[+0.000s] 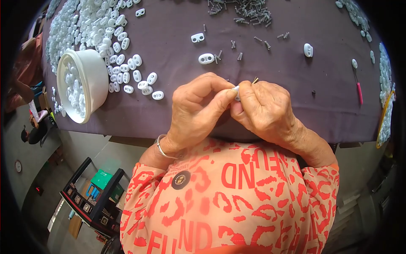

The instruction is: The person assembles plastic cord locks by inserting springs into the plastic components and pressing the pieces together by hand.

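Above the near edge of the table, my left hand (201, 103) and my right hand (267, 106) meet. Thumb and fingers of both are closed on a small white plastic cord lock part (237, 95), mostly hidden by the fingertips. Thin brass-coloured metal tips (255, 80) stick up from behind my right hand's fingers; the rest of that object is hidden. Just beyond the hands lie a two-hole white cord lock (206, 58), a smaller white piece (197, 38) and several loose metal springs (240, 56). Another white cord lock (308, 50) stands farther right.
A white tub (96, 80) lies tipped at left, white pieces inside, beside a large heap of white pieces (95, 21). Springs (249, 10) are piled at the far middle. Right: a pink-handled thin tool (359, 92) and a yellow-rimmed container (386, 120). A person (36, 131) is at far left.
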{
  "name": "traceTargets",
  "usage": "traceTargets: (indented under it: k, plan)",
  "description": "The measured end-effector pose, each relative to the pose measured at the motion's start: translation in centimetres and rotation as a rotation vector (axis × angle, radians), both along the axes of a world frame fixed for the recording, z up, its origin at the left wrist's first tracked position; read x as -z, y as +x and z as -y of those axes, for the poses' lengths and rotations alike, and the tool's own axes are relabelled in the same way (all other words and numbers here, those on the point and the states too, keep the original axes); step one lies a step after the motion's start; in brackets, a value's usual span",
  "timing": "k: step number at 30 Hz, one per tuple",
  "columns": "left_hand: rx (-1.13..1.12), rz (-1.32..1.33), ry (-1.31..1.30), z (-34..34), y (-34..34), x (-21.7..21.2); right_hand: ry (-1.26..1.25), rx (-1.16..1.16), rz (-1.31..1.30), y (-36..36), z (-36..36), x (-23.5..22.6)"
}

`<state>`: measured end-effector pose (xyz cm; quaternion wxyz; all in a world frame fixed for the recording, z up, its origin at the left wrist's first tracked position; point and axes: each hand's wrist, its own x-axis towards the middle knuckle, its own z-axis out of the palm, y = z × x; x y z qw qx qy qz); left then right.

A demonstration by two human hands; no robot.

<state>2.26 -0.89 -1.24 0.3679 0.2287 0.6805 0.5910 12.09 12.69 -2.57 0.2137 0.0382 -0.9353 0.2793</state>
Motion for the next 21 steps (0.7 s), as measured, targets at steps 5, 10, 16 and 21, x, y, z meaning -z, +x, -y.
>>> traceTargets:
  k: [5,10,16,21]
  plan:
    - [0.007,-0.038,-0.008,0.09,0.0,0.28,-0.076,-0.008,-0.028,-0.13,-0.14,0.32]
    - [0.002,-0.055,0.019,0.06,0.13,0.29,-0.068,-0.011,-0.025,-0.03,-0.21,0.22]
    - [-0.013,0.012,-0.016,0.01,0.21,-0.04,-0.061,0.004,-0.044,0.11,0.12,0.38]
    - [0.018,-0.028,0.029,0.07,0.0,0.11,-0.035,0.016,-0.042,0.14,0.32,0.33]
